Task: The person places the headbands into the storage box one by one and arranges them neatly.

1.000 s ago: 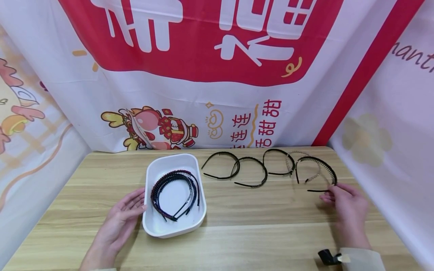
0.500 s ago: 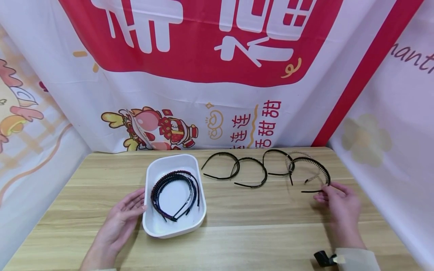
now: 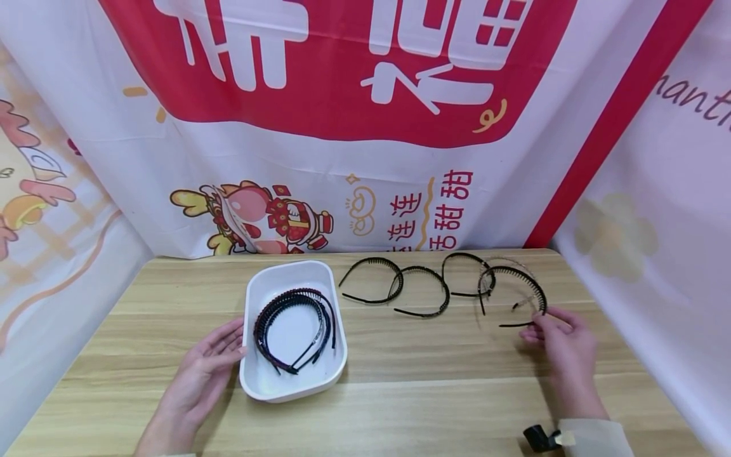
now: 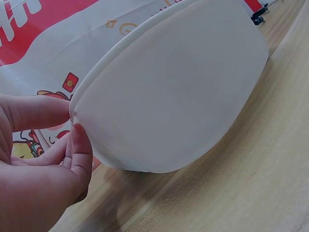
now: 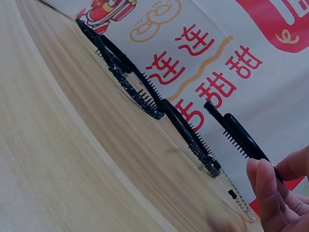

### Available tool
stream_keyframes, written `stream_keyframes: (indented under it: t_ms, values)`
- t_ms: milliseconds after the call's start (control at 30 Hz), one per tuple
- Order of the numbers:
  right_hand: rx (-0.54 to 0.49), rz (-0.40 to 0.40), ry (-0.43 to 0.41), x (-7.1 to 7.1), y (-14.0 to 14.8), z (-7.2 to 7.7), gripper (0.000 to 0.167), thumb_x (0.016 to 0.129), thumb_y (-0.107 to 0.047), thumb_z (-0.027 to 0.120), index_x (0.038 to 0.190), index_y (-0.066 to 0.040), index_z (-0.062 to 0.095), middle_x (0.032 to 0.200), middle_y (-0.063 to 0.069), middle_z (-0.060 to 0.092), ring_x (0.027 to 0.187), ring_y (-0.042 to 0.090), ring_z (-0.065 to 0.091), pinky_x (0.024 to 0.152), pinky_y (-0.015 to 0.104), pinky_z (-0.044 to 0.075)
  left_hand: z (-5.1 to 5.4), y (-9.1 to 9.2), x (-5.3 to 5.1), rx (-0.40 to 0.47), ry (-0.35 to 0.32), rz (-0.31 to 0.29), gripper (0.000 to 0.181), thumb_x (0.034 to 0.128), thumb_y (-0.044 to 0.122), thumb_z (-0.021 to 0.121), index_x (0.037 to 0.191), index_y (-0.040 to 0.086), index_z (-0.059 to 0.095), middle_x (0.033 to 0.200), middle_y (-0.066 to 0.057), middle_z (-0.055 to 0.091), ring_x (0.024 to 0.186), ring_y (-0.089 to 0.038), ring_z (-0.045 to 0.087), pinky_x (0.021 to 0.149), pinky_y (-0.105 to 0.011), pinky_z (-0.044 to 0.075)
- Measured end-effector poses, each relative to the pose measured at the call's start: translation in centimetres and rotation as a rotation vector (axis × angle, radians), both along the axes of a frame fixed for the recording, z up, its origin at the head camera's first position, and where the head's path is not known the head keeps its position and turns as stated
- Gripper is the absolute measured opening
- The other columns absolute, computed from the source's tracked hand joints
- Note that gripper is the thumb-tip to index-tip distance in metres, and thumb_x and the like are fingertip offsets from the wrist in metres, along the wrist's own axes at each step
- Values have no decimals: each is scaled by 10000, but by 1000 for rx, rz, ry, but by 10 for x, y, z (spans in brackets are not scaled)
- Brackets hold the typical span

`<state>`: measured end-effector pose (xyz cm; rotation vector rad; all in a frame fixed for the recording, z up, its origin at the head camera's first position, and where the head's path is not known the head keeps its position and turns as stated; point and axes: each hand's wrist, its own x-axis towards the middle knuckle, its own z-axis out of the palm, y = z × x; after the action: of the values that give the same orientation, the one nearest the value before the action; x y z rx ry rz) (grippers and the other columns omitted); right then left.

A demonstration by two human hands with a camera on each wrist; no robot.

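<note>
My left hand (image 3: 200,374) pinches the left rim of a white plastic container (image 3: 285,395) between thumb and fingers. In the left wrist view the container (image 4: 178,96) shows its smooth outer side. Inside lie several dark toothed headbands (image 3: 263,330), overlapping in a ring. With thumb and fingertips my right hand (image 3: 565,343) pinches a black toothed headband (image 3: 539,289) near one end. In the right wrist view that headband (image 5: 244,137) appears raised off the table, its teeth facing inward. Behind it is a pale, sparkly headband (image 5: 244,210), partly covered in the head view.
Right of the container, more black headbands lie in a row on the wooden table (image 3: 400,412), among them a left one (image 3: 401,279), a middle one (image 3: 448,295) and a right one (image 3: 468,255). A printed cloth (image 3: 342,152) hangs behind the table's far edge.
The black headband in my right hand has shifted left, along with that hand, over the pale headband and toward the row. My left hand and the container have stayed put.
</note>
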<state>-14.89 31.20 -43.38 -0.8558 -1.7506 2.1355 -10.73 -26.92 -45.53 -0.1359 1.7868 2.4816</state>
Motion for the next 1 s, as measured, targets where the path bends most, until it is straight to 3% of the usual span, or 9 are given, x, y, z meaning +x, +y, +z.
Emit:
stream_keyframes:
  t_ms: [633, 1000]
  values:
    - [-29, 49, -13, -2, -12, -3, 350, 1013, 11, 678, 1280, -162, 532, 830, -32, 771, 633, 126, 739, 609, 277, 661, 1, -1, 1, -10, -3, 2, 546, 973, -154, 561, 1272, 289, 672, 1280, 103, 693, 1204, -66, 640, 1057, -173, 553]
    - [74, 118, -43, -2, -21, -3, 350, 1026, -19, 670, 1312, -161, 526, 798, -31, 767, 640, 107, 740, 659, 264, 668, 1, 1, 2, -14, 13, 7, 523, 974, -150, 565, 1288, 257, 657, 1275, 79, 691, 1192, -77, 644, 1054, -185, 562]
